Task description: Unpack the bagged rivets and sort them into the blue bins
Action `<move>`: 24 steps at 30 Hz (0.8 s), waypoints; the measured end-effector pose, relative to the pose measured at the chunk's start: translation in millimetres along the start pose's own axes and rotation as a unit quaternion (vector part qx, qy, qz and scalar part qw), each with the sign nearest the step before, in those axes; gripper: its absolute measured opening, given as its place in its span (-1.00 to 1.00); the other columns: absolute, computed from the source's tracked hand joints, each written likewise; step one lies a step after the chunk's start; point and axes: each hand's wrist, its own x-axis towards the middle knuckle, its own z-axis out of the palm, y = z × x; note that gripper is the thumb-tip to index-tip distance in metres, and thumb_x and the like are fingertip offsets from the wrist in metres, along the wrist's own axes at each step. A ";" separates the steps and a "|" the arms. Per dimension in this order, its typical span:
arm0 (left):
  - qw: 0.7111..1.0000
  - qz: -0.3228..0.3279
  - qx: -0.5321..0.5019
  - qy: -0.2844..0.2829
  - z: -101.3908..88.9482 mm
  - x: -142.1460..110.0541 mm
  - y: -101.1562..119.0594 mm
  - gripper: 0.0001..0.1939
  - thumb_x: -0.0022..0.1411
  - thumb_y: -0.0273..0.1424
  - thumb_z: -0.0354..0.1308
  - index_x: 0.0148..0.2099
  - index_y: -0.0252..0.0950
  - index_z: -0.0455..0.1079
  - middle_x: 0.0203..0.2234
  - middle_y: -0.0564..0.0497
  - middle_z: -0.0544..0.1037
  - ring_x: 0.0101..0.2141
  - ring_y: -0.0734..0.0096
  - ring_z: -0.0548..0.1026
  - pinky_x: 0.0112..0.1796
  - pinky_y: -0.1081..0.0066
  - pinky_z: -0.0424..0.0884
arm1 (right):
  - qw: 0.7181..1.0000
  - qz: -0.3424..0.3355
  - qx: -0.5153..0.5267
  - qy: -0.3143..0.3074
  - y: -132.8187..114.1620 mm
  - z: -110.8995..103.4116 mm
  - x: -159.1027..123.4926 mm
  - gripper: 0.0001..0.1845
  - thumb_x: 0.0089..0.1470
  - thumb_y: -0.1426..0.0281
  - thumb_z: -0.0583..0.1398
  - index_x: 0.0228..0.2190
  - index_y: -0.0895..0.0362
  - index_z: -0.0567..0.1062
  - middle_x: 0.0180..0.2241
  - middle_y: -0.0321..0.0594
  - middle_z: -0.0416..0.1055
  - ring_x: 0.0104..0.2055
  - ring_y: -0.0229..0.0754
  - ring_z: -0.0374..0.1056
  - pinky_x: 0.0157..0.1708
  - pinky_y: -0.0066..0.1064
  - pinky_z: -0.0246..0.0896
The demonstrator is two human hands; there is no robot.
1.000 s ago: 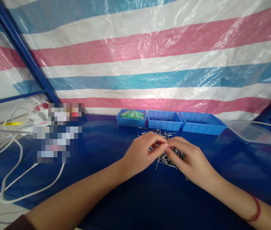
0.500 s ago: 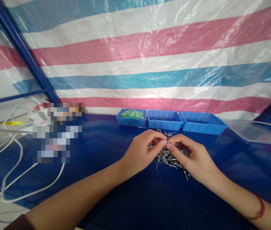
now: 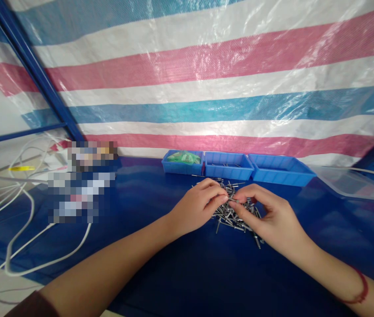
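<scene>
Over a pile of silvery blind rivets [image 3: 228, 215] on the blue table, my two hands come close together. Thumb and forefinger of my left hand [image 3: 195, 207] pinch one blind rivet [image 3: 233, 200], which points to the right. My right hand [image 3: 269, 211] is just beside it. Its thumb and forefinger are a little apart around the rivet's free end; whether they touch it is hard to tell. The other fingers of my right hand curl behind.
Behind the pile stand three blue bins: one with green packets [image 3: 184, 157], a middle bin [image 3: 229, 172] with a few rivets, and a right bin [image 3: 282, 177]. A clear plastic tray [image 3: 355, 185] lies right. White cables [image 3: 31, 211] and blurred-out items lie left. A striped sheet [image 3: 206, 105] hangs behind.
The thumb and forefinger of my right hand have parted slightly and moved right, so more of the rivet shows. My left hand keeps its pinch. The view has shifted slightly.
</scene>
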 end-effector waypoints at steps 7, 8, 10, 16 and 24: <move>0.999 0.013 0.026 -0.023 -1.1 -0.1 2.7 -0.76 0.36 -0.41 -0.11 -0.18 -0.34 0.38 -0.28 -0.05 0.45 -0.20 0.40 0.43 -0.10 0.36 0.35 | 0.985 -0.137 -0.100 -0.023 -2.3 -8.3 2.7 -0.89 0.10 0.45 0.17 -0.47 0.13 0.37 -0.49 -0.27 0.42 -0.42 -0.23 0.32 -0.35 -0.34 0.15; 0.999 0.004 0.032 -0.007 -1.6 -0.1 2.9 -0.77 0.36 -0.41 -0.11 -0.13 -0.34 0.36 -0.27 -0.05 0.46 -0.19 0.40 0.43 -0.09 0.36 0.35 | 0.984 -0.134 -0.112 -0.026 -0.7 -9.8 5.2 -0.88 0.11 0.44 0.16 -0.47 0.14 0.38 -0.49 -0.26 0.42 -0.41 -0.22 0.33 -0.34 -0.33 0.15; 0.998 -0.014 0.049 0.023 -2.6 -0.1 1.9 -0.75 0.36 -0.40 -0.10 -0.02 -0.33 0.33 -0.24 -0.05 0.47 -0.18 0.39 0.44 -0.09 0.34 0.35 | 0.981 -0.122 -0.151 -0.018 6.0 -13.3 13.6 -0.86 0.13 0.39 0.15 -0.46 0.14 0.40 -0.47 -0.23 0.45 -0.40 -0.18 0.34 -0.32 -0.32 0.15; 0.993 -0.036 0.106 0.046 -3.6 0.3 -8.5 -0.76 0.32 -0.43 -0.06 -0.04 -0.28 0.38 -0.29 -0.03 0.50 -0.29 0.39 0.46 -0.19 0.34 0.38 | 0.964 -0.015 -0.262 0.039 47.4 -17.8 61.5 -0.79 0.13 0.31 0.12 -0.45 0.16 0.46 -0.49 -0.16 0.47 -0.45 -0.14 0.36 -0.43 -0.36 0.12; 0.987 -0.056 0.149 0.007 -11.6 1.3 -25.4 -0.78 0.20 -0.57 -0.06 -0.25 -0.32 0.41 -0.33 -0.02 0.52 -0.26 0.35 0.45 -0.17 0.32 0.35 | 0.912 0.043 -0.406 0.023 71.3 -4.3 86.9 -0.72 0.08 0.22 0.12 -0.31 0.15 0.49 -0.36 -0.10 0.53 -0.22 0.09 0.32 -0.29 -0.21 0.00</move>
